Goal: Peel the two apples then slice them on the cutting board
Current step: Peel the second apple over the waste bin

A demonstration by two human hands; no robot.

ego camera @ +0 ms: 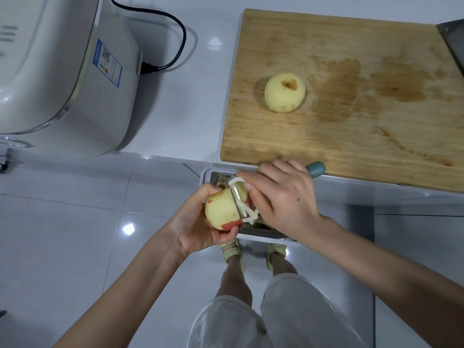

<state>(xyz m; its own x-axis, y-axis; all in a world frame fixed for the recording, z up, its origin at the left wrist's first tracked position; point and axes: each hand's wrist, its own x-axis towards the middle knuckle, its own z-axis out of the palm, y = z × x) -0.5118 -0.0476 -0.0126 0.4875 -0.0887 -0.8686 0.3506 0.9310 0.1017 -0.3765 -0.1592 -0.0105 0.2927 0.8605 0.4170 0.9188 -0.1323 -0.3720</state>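
Gripping apple (222, 212) in left hand (198, 228), right hand (285, 197) holding peeler (315, 169), bin (262, 234) beneath, cooker (75, 76) nearby

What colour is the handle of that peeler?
Muted teal peeler handle, seen in the head view poking out beyond the right hand.

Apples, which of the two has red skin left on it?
The hand-held apple, in the left hand: red skin shows at its bottom. The other apple, on the cutting board, is fully peeled.

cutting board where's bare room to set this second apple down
Bare: the cutting board's near strip and far strip, flanking the peeled apple and wet stains; also the counter between board and appliance. Crowded: over the bin, around the half-peeled apple and peeler.
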